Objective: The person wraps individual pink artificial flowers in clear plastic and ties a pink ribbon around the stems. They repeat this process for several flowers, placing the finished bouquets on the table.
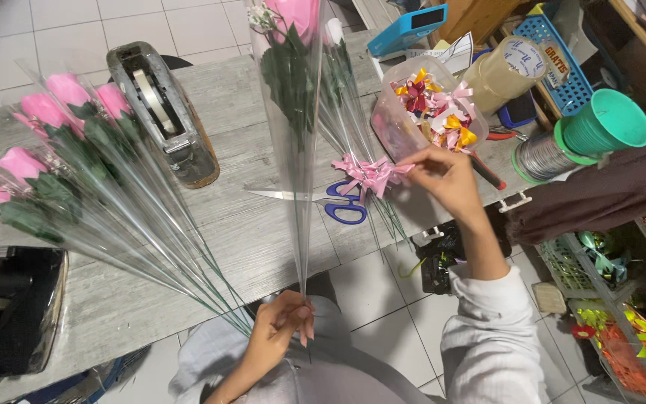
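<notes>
Rose sleeve [293, 150] upright between hands.

Five wrapped pink roses [76, 142]; two tape dispensers [162, 112]; one pair of scissors [342, 202]

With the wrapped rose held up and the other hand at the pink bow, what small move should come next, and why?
Probably lift the pink bow off the table toward the wrapped rose. The right hand already pinches the bow's edge, and the left hand holds the rose by its stem end, its sleeve bare of any bow.
</notes>
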